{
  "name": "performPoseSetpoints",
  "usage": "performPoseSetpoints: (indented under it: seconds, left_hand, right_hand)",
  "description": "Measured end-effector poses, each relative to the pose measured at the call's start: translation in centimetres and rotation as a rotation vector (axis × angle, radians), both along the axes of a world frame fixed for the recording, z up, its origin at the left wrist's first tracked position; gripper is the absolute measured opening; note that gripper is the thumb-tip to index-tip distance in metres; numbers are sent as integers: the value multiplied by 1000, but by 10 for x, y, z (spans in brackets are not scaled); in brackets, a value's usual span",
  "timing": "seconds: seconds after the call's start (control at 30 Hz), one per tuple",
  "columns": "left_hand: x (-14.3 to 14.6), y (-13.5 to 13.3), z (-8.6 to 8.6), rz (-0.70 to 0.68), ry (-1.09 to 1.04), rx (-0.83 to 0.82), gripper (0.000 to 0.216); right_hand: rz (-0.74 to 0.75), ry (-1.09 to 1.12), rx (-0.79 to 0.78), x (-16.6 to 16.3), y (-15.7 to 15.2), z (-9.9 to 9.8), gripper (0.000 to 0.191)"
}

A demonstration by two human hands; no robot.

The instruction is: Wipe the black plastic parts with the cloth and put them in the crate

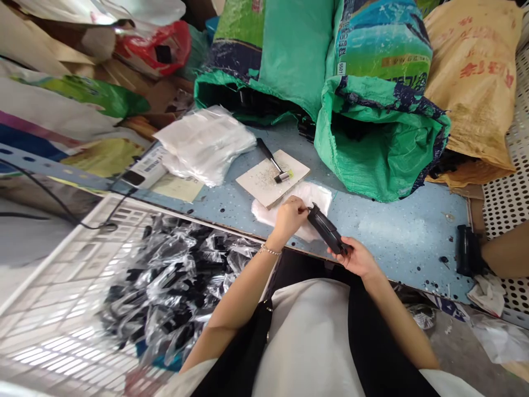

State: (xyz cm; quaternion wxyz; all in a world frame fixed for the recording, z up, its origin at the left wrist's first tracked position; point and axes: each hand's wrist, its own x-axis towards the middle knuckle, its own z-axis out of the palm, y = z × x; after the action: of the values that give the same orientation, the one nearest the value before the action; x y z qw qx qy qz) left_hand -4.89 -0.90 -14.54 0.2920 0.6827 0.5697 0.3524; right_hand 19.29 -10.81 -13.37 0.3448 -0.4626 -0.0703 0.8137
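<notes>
A long black plastic part (pixel 325 229) is held at a slant above the bench's front edge. My right hand (pixel 356 257) is closed round its lower end. At the upper end, my left hand (pixel 292 214) has its fingers pinched together by the tip; whether they grip the part or something small there is hidden. Behind my left hand lie a white cloth (pixel 316 196) and a pale square board (pixel 258 179) strewn with small crumbs. A small hammer (pixel 273 161) with a black handle rests on that board.
Stacked clear plastic bags (pixel 206 140) lie at back left. Green sacks (pixel 380 165) and a yellow sack (pixel 471 82) line the back. A white basket (pixel 49 281) of bagged black parts (pixel 177 275) stands left. Another black part (pixel 465 251) sits at the bench's right end.
</notes>
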Motion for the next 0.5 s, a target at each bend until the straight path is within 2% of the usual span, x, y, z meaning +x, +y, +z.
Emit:
performPoseSetpoints:
  seconds: [0.1, 0.17, 0.33, 0.5]
  left_hand:
    - [-10, -2, 2, 24, -14, -24, 18]
    - [-10, -4, 2, 13, 19, -43, 17]
    - [11, -11, 0, -8, 207, -26, 13]
    - [22, -15, -4, 12, 270, 52, 13]
  right_hand:
    - [-60, 29, -55, 1, 0, -3, 14]
    - [-62, 101, -38, 6, -1, 4, 21]
    - [87, 421, -13, 8, 0, 18, 50]
    - [89, 515, -31, 7, 4, 1, 54]
